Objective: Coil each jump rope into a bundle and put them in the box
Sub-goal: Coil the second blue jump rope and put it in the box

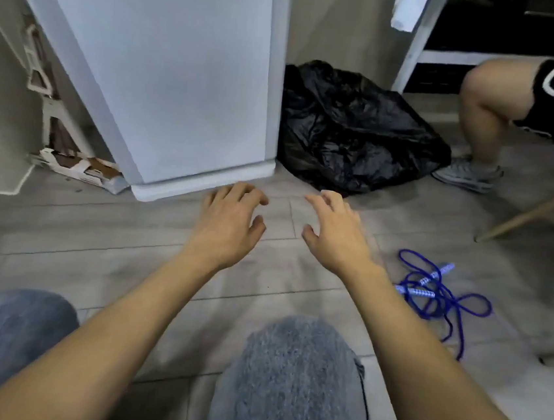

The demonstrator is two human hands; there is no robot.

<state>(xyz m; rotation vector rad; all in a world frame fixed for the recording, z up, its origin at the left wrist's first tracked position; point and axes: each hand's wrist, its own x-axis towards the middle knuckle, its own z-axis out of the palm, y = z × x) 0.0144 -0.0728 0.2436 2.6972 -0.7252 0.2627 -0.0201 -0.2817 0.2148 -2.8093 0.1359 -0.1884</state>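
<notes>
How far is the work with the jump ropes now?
Nothing looks done. The blue jump rope lies loose and tangled on the floor. Both hands, left and right, are open and hold nothing. No box is in view. Coiling and boxing are still left.

Single head-worn wide-angle view, looking forward and steeply down at the floor (101, 242) from seated height, edges bowed by the lens. Wearer's knees and both forearms fill the bottom, close to the lens; a white cabinet (180, 73) and black bag (356, 129) lie farther ahead. No second view shares the scene.
</notes>
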